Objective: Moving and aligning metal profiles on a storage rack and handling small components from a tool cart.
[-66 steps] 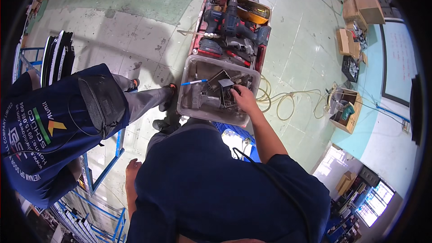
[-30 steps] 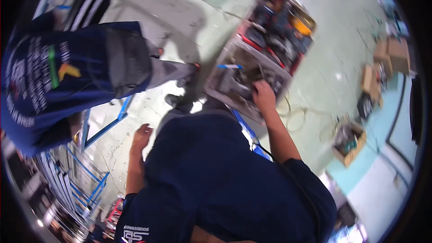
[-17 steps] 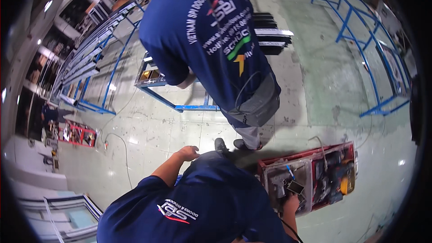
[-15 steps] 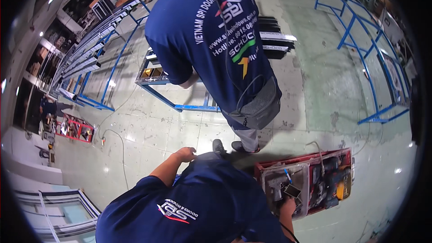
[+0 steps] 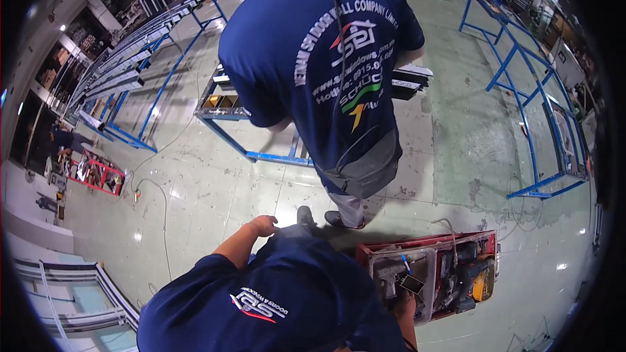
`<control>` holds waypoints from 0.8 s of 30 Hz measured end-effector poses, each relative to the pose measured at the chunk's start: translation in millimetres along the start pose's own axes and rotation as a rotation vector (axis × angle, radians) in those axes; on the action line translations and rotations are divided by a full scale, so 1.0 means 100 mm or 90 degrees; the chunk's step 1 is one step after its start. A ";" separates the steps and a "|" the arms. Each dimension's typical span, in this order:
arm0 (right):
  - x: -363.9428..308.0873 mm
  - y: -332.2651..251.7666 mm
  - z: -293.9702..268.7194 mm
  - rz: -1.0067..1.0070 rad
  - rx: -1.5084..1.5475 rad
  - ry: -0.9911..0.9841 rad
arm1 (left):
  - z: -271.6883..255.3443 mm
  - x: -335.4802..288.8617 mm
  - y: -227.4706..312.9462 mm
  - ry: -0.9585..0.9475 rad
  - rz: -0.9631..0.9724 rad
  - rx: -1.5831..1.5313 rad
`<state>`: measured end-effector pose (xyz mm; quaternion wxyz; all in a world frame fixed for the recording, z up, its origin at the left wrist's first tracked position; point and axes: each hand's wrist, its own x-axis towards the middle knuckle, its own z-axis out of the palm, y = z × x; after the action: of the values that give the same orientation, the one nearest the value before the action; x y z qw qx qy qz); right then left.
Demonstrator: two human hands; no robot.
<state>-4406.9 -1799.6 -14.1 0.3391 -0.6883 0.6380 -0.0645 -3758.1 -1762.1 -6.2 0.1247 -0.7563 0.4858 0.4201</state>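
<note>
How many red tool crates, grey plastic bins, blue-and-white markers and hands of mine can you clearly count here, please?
Red tool crates: 2 (the near crate, the far-left crate)
Grey plastic bin: 1
Blue-and-white marker: 1
Your hands: 2 (left hand, right hand)
Total: 6

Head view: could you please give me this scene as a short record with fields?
Left hand: away from the bin, no object visible in it
Right hand: at a dark rectangular piece in the plastic bin; firm grip or only touch, cannot tell
Nearby: blue-and-white marker, red tool box with tools
Other person: standing, back to camera, waist bag
Furniture: blue-framed table by that person
</note>
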 end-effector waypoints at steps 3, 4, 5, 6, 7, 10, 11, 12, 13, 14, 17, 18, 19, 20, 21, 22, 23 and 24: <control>0.02 0.14 0.00 -0.048 -0.004 0.022 | 0.01 0.06 0.01 0.005 0.049 0.014; 0.01 0.27 0.10 -0.062 -0.033 0.030 | -0.04 0.08 0.05 0.000 0.061 0.016; 0.01 0.30 0.17 0.095 0.053 0.028 | -0.04 0.08 0.03 0.004 0.073 0.023; 0.07 0.34 0.23 0.105 0.040 0.023 | -0.03 0.08 0.01 0.009 0.064 0.016; 0.03 0.34 0.23 0.126 0.023 0.020 | -0.04 0.10 0.04 0.010 0.070 0.019; -0.01 0.23 0.21 0.151 -0.030 0.009 | -0.06 0.12 0.08 -0.004 0.067 0.030; 0.00 0.12 0.16 0.151 -0.046 0.005 | -0.09 0.13 0.06 -0.008 0.061 0.035; 0.02 0.15 0.17 0.138 -0.065 -0.008 | -0.11 0.15 0.05 -0.008 0.062 0.037; 0.00 0.17 0.17 0.127 -0.086 -0.026 | -0.08 0.13 0.02 -0.012 0.060 0.038; -0.01 0.18 0.19 0.115 -0.107 -0.044 | -0.06 0.13 -0.01 -0.017 0.058 0.038; 0.01 0.19 0.21 0.180 0.040 0.044 | -0.02 0.15 -0.04 -0.001 0.074 0.048; 0.03 0.19 0.22 0.149 0.040 0.065 | -0.03 0.16 -0.04 0.007 0.085 0.056; 0.04 0.21 0.25 0.122 0.039 0.077 | -0.05 0.20 -0.07 -0.001 0.070 0.054; -0.02 0.29 0.27 0.095 0.032 0.080 | 0.04 0.21 -0.14 -0.018 0.050 0.044; -0.06 0.34 0.27 0.130 0.023 0.049 | 0.10 0.21 -0.15 -0.023 0.053 0.033; -0.01 0.34 0.26 0.161 0.019 0.024 | 0.07 0.22 -0.15 -0.019 0.057 0.026; 0.02 0.34 0.28 0.190 0.017 0.005 | 0.03 0.22 -0.11 -0.006 0.065 0.030; 0.00 0.41 0.35 0.173 0.010 0.028 | 0.02 0.18 -0.09 0.006 0.068 0.031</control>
<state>-4422.8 -1784.5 -63.3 0.3362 -0.5914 0.7320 -0.0383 -3748.5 -1767.9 -22.7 0.1184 -0.7277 0.5364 0.4107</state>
